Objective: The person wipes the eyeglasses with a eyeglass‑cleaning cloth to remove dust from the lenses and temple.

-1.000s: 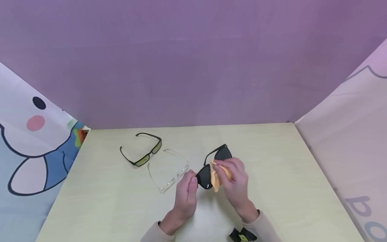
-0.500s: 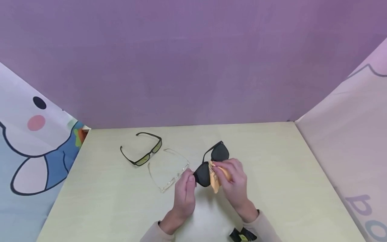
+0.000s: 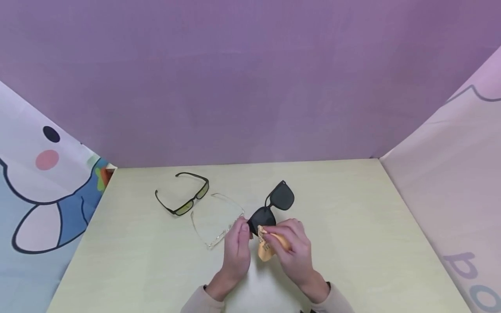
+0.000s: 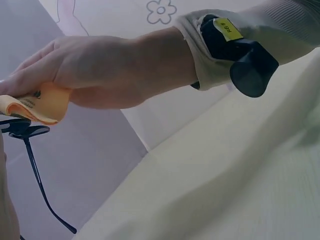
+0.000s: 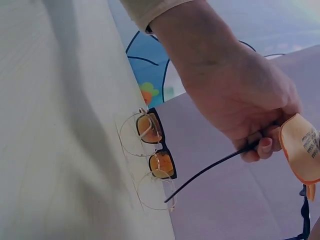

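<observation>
A pair of black sunglasses (image 3: 282, 196) is held above the table, dark lenses up. My left hand (image 3: 236, 248) grips them at the near end, by the hinge; in the right wrist view one temple (image 5: 210, 167) sticks out from its fingers. My right hand (image 3: 293, 252) pinches an orange cloth (image 3: 266, 253) with printed lettering against the lower edge of the near lens. The left wrist view shows the cloth (image 4: 50, 106) folded under the fingers of the right hand (image 4: 95, 70), with the other temple hanging below. Part of the near lens is hidden by cloth and fingers.
Left of the hands lie clear, thin-framed eyeglasses (image 3: 217, 240), partly behind the left hand. Farther back are black-framed glasses (image 3: 185, 208) with yellowish lenses, temples unfolded. A purple wall (image 3: 242, 108) rises behind the table, and printed cloth panels flank both sides.
My right hand has moved the cloth down and left over the near lens, closer to my left hand. The sunglasses have shifted slightly left and turned, showing more of the far lens.
</observation>
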Demonstrator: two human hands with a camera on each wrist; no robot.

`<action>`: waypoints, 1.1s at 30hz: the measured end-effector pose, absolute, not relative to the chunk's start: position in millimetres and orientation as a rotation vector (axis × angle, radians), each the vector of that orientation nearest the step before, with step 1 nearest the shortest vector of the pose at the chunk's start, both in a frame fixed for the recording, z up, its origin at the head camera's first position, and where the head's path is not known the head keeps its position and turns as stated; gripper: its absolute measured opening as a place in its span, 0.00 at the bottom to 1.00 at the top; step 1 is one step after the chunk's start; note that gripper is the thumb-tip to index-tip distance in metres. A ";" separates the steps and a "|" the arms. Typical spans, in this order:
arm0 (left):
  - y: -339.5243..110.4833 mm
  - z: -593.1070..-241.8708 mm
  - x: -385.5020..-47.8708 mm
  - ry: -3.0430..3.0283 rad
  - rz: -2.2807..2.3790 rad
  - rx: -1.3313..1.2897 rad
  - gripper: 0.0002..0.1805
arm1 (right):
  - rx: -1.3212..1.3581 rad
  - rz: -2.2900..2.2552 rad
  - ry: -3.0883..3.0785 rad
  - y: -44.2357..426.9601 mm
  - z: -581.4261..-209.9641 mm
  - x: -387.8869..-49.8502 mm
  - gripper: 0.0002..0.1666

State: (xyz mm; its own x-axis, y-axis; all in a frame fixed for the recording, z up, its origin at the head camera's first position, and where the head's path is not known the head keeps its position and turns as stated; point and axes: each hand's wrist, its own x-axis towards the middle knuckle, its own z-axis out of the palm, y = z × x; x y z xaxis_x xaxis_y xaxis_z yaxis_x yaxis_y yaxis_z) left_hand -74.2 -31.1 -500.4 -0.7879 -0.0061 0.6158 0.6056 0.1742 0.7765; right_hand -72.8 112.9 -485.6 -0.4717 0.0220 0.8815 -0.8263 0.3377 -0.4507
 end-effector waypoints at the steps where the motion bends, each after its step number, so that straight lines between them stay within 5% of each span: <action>1: -31.1 -500.9 -73.7 -1.967 -1.663 -0.560 0.14 | 0.727 1.238 -1.745 112.7 -486.4 -73.2 0.15; 13: -32.4 -502.2 -69.8 -1.915 -1.670 -0.543 0.15 | 0.534 1.217 -1.854 128.3 -490.7 -85.2 0.17; 20: -31.7 -502.8 -70.5 -1.927 -1.741 -0.550 0.15 | 0.753 1.160 -1.791 117.9 -495.5 -83.1 0.15; 28: -29.6 -506.1 -69.8 -1.951 -1.696 -0.547 0.14 | 0.559 1.233 -1.934 131.4 -486.0 -88.2 0.07; 33: -27.4 -509.1 -70.0 -1.918 -1.711 -0.641 0.14 | 0.729 1.159 -1.871 120.5 -487.7 -83.5 0.09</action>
State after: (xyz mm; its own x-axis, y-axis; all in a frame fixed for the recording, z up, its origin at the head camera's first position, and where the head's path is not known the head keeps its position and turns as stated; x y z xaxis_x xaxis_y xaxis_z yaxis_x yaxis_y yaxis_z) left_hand -70.0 -27.4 -509.1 -0.7709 0.0244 0.6364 0.6351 0.1050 0.7653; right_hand -83.5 120.5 -487.7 -0.5139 -0.0601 0.8557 -0.7929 0.4141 -0.4471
